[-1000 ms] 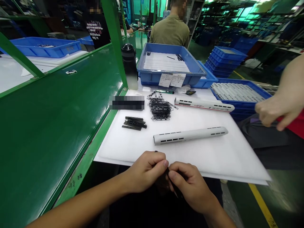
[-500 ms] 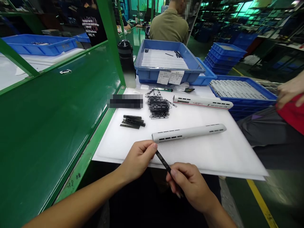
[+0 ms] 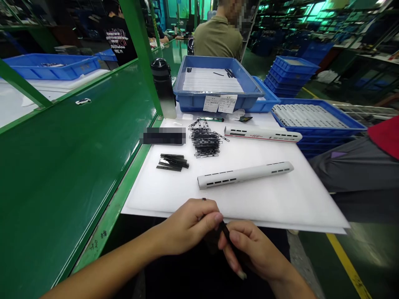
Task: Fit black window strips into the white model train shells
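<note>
Drawing together again below the white foam surface, the left hand and right hand pinched the black strip between their fingers, no longer stretched apart; the white train shell lay untouched beyond.

White pad bare front/right; train shell and clip pile block centre.

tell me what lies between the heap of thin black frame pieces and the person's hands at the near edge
In the head view, one long white slotted train shell lies across the white foam sheet, between the heap of black frame pieces and the left hand and right hand.
</note>
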Demonstrator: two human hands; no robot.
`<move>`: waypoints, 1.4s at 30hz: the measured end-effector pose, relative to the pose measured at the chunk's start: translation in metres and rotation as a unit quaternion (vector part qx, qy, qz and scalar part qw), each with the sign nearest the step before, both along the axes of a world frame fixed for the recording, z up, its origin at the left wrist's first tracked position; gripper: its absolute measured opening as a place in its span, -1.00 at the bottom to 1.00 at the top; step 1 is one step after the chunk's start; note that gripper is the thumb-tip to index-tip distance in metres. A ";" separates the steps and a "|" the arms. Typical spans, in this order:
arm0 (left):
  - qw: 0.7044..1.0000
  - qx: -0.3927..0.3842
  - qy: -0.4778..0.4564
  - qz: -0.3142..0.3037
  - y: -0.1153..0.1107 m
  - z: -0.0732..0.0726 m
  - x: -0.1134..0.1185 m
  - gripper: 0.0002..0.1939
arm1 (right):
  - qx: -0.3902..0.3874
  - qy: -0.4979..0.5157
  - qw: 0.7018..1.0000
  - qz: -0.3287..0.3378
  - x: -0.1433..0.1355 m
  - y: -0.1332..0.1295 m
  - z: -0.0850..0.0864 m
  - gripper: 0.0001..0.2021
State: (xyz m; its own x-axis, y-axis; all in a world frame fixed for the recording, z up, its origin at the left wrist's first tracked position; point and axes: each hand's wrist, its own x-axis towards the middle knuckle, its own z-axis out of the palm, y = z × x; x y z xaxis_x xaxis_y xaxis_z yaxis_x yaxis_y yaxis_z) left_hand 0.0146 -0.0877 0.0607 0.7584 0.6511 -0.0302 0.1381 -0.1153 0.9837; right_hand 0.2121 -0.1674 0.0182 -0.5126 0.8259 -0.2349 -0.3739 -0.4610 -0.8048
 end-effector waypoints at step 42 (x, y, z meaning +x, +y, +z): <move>0.961 0.224 0.127 0.103 0.036 -0.036 0.000 -0.63 | 0.132 -0.325 0.916 -0.193 0.041 0.045 0.046 -0.76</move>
State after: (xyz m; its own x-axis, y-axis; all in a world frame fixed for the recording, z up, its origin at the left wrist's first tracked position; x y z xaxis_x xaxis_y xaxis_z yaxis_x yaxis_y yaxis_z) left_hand 0.0148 -0.0515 0.0251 0.6179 0.7769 0.1209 0.4327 -0.4644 0.7727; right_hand 0.2533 -0.1225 0.0644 0.0068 0.9884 -0.1520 0.1300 -0.1516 -0.9799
